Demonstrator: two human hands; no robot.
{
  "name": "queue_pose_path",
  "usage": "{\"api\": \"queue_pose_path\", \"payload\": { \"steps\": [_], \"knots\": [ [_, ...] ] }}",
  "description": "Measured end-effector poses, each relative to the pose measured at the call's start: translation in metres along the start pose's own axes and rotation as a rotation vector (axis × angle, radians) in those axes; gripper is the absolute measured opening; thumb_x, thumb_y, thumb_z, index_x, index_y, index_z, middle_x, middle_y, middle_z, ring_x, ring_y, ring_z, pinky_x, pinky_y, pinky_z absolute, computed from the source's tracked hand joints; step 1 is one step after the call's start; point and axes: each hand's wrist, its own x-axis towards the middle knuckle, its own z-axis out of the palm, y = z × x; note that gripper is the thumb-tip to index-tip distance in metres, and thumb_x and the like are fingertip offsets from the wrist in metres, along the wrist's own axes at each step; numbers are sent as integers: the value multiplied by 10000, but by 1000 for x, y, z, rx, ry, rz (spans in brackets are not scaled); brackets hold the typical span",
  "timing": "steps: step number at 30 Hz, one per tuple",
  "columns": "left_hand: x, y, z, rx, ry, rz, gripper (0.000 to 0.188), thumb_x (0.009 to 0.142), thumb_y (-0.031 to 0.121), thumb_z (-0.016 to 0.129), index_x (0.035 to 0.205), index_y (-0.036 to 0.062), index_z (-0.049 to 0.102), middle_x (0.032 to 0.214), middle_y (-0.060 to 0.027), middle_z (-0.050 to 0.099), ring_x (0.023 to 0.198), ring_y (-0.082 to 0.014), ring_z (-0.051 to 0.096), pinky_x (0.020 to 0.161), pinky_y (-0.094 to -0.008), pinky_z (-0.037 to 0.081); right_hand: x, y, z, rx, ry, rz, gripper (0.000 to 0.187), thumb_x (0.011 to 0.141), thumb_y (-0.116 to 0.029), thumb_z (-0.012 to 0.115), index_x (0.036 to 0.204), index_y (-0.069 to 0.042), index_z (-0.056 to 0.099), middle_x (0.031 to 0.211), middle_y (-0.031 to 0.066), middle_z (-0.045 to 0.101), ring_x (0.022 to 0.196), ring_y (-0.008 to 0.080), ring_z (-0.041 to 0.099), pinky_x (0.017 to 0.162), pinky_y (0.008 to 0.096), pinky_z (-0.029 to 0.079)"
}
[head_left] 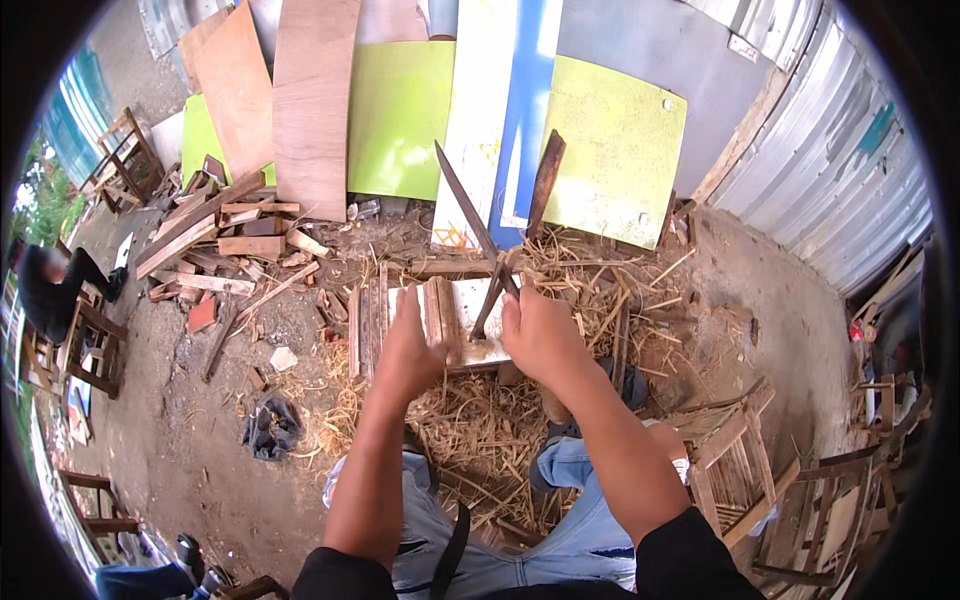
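My right hand [540, 335] is closed around the grip end of a machete [466, 203], its long dark blade slanting up and to the left. Below the blade, a dark narrow metal piece [487, 303] crosses near my right fingers and reaches down to a white board [470, 297]; I cannot make out its kind. My left hand [408, 345] has its fingers stretched forward and thumb apart, beside grooved wooden strips [440, 312] on the board. Whether the palm touches the strips is hidden. More upright wooden slats [367, 325] stand left of that hand.
Wood shavings [480, 450] cover the ground between my feet. Scrap wood [250, 230] is heaped at the far left, near leaning panels [395, 120]. A black plastic bag [270, 428] lies to the left. A wooden frame [735, 460] stands at right. Another person [62, 285] sits far left.
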Motion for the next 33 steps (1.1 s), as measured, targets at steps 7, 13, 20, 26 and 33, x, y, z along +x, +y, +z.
{"api": "queue_pose_path", "payload": {
  "steps": [7,13,20,26,33],
  "knots": [
    [41,53,-17,-109,59,307,405,808,189,787,1171,42,683,1129,-183,649,1051,-366,603,909,-428,483,13,-1,18,-20,32,-99,298,976,-189,516,869,77,598,697,300,642,701,465,663,652,538,522],
    [62,69,-16,-198,24,235,150,839,139,741,955,43,752,825,-129,657,805,-316,640,726,-389,518,13,-10,9,-57,-23,-90,245,964,-158,529,871,62,584,692,289,644,695,461,660,651,541,518],
    [62,66,-14,-141,32,278,119,841,115,728,940,53,754,810,-112,650,788,-288,634,708,-383,520,10,0,10,-12,-28,-98,245,970,-151,527,843,53,574,671,289,632,691,459,656,644,543,512],
    [52,71,-4,-103,5,365,114,835,126,748,924,55,747,769,-101,612,740,-265,605,665,-382,496,-24,46,76,14,-104,58,279,999,-188,493,911,69,559,707,304,629,689,498,634,627,564,493],
    [61,67,-13,-219,-31,182,285,856,218,773,1076,46,713,914,-139,671,793,-251,665,700,-367,530,-25,71,106,-14,-133,76,219,992,-171,503,913,31,535,720,247,643,712,463,648,642,546,509]
  ]
}}
